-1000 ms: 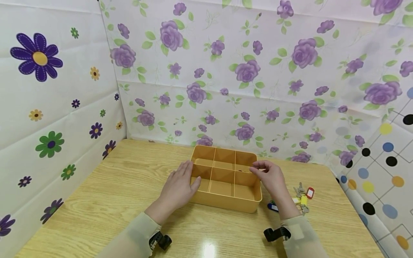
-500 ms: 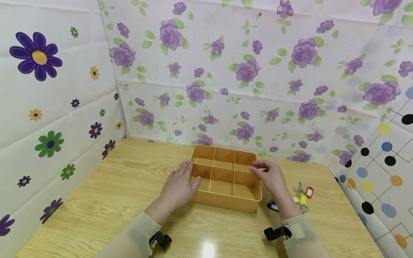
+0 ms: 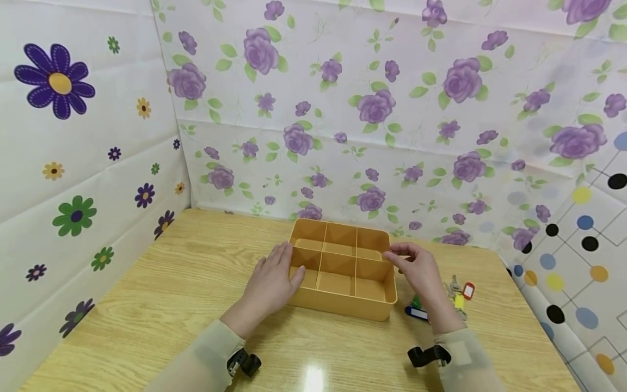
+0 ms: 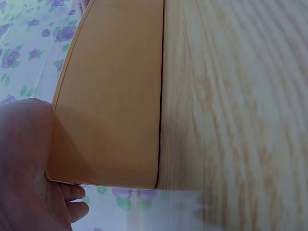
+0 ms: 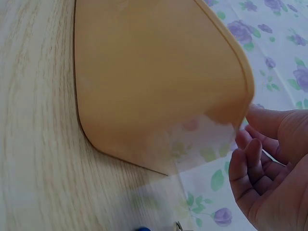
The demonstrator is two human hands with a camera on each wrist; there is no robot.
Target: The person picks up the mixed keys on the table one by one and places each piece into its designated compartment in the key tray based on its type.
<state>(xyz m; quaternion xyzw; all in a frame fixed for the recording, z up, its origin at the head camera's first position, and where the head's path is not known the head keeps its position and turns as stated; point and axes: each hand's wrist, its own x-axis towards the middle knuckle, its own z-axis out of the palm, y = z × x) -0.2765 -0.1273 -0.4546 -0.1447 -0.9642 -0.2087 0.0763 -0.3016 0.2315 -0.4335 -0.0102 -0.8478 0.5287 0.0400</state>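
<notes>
An orange divided storage box (image 3: pixel 338 306) with several compartments stands on the wooden table. My left hand (image 3: pixel 271 275) rests along its left side, fingers straight, thumb over the front left rim. In the left wrist view, the palm of that hand (image 4: pixel 24 154) lies against the rim and fingertips show past the corner. My right hand (image 3: pixel 416 268) is at the right rim near the back compartment, thumb and fingers loosely bent. In the right wrist view, the thumb tip of this hand (image 5: pixel 274 168) is right at the rim and the other fingers curl beneath, holding nothing visible.
Right of the box lie keys (image 3: pixel 454 284) with a yellow tag (image 3: pixel 459 302), a red tag (image 3: pixel 468 291), a blue tag (image 3: pixel 416 313) and a green tag (image 3: pixel 417 301), partly behind my right forearm. Flowered cloth (image 3: pixel 338 109) hangs behind the table (image 3: pixel 220 239).
My right hand has shifted slightly right, from over the back right compartment to its rim. More of the blue and green tags shows. The left hand and the box have stayed put.
</notes>
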